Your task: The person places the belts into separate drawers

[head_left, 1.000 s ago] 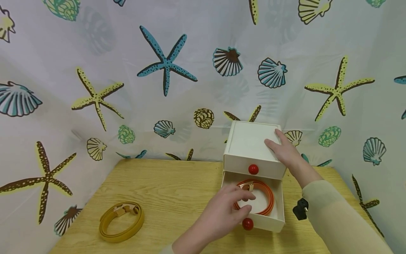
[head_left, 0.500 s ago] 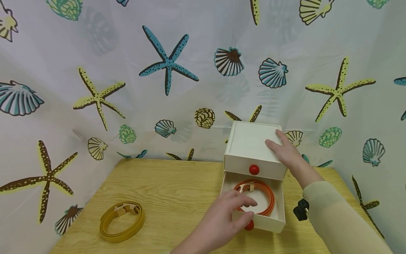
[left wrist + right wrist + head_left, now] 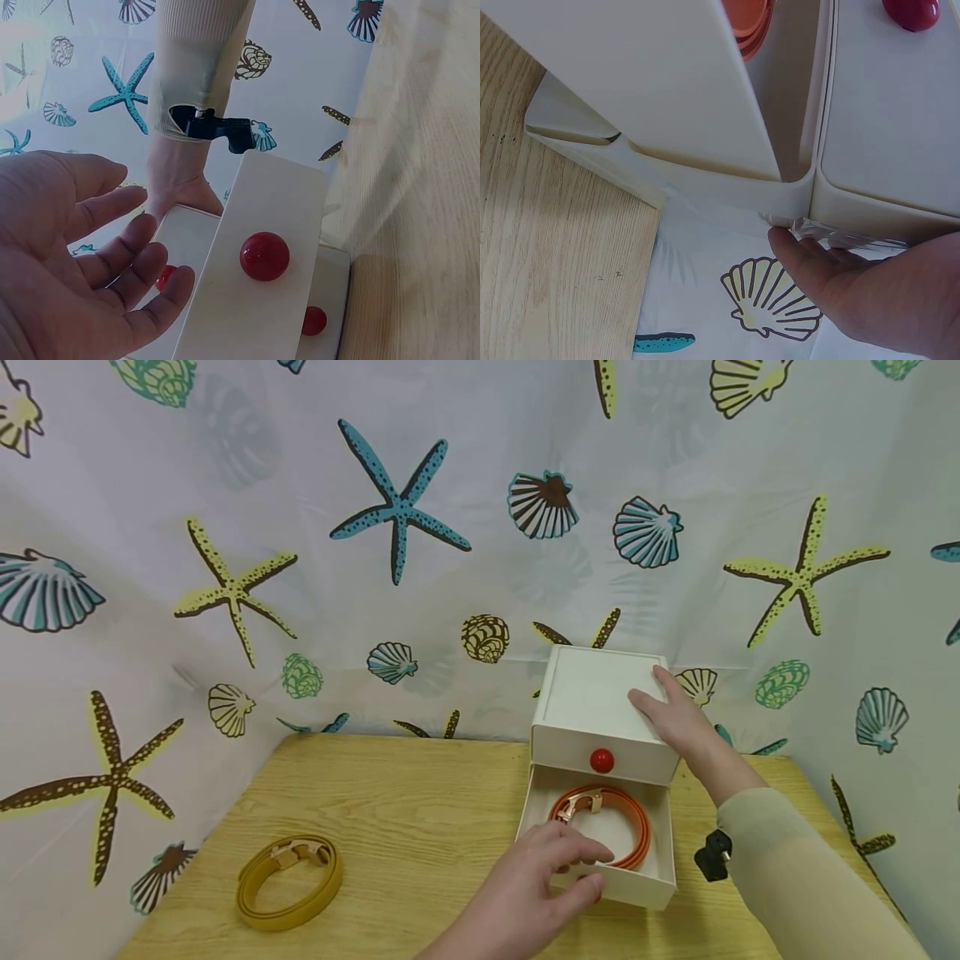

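Observation:
A white drawer cabinet (image 3: 600,693) stands at the right of the table, its middle drawer (image 3: 633,887) pulled out. Inside that drawer lies a coiled orange-red belt (image 3: 641,827) with a gold-toned buckle. My left hand (image 3: 528,885) hovers at the drawer's front, fingers loosely bent, holding nothing. In the left wrist view, the drawer's red knob (image 3: 264,256) shows apart from the fingers; in the head view the hand hides most of it. My right hand (image 3: 678,714) rests against the cabinet's top right edge, its fingertips at the side wall in the right wrist view.
A coiled yellow belt (image 3: 288,917) lies on the wooden table (image 3: 390,802) at the left. Above and below the pulled-out drawer are the top drawer's knob (image 3: 602,761) and the bottom drawer's knob (image 3: 315,321). A shell-patterned cloth (image 3: 450,577) hangs behind.
My left hand has moved slightly right and down, covering more of the drawer's knob and uncovering more of the orange-red belt. The right hand and the drawer have stayed put.

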`<state>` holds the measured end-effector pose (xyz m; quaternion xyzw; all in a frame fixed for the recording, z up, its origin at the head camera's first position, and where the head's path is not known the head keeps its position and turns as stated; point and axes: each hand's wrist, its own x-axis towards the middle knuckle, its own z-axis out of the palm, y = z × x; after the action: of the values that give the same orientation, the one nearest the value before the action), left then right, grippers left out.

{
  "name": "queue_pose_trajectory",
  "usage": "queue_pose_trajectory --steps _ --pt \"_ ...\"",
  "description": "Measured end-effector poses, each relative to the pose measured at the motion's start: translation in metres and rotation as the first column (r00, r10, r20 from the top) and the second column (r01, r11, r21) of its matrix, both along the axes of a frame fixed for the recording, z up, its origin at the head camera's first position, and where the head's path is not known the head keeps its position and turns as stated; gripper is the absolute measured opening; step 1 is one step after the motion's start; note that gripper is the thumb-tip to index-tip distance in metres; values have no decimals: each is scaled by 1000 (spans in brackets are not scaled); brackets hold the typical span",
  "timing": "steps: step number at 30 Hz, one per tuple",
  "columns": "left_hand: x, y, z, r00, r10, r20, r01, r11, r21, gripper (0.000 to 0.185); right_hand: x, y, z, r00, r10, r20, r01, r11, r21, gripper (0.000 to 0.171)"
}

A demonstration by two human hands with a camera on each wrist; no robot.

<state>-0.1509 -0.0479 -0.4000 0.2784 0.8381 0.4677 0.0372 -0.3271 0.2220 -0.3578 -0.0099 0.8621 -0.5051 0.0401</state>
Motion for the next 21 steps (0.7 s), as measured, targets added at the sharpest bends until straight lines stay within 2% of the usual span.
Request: queue_pose_trajectory --steps 3,9,13,18,21 --pt "1 1 0 998 -19 54 18 1000 25 16 0 0 0 1000 -2 2 2 1000 -1 88" --pt "0 2 -6 998 -41 41 39 998 44 16 -1 1 0 1000 -2 1 2 1000 3 88" --pt "0 2 -10 995 -52 81 48 997 62 16 -1 1 0 1000 -3 3 3 1000 0 88" --pt "0 2 -15 994 -60 93 50 993 106 15 -1 0 0 1000 -3 6 3 1000 1 88" --pt "1 2 -17 992 -58 111 47 994 103 15 0 0 1 1000 -2 6 2 1000 -2 87"
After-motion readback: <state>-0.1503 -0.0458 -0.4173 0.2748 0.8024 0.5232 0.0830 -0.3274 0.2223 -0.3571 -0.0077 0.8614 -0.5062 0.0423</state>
